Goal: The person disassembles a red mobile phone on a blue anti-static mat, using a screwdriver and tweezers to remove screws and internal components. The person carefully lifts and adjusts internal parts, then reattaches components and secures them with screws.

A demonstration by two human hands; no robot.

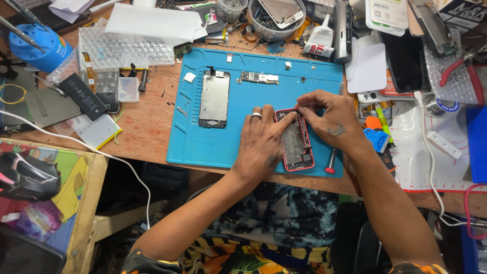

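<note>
The opened red phone shell [297, 142] lies on the blue mat [193, 137]. The left hand [261, 144] presses flat, fingers spread, steadying it. The right hand [329, 119] pinches at its top edge. Keep pressure even; work fingertips gently.

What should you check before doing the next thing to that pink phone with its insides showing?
1. Left hand steadies the opened pink phone: ok.
2. Right hand fingertips at the phone's top edge: ok.
3. Phone lies fully on the blue mat: ok.
4. Removed screen panel lies apart from the hands: ok.
5. Red-handled screwdriver lies beside the phone: ok.
6. Tiny screws all out: cannot tell.
</note>
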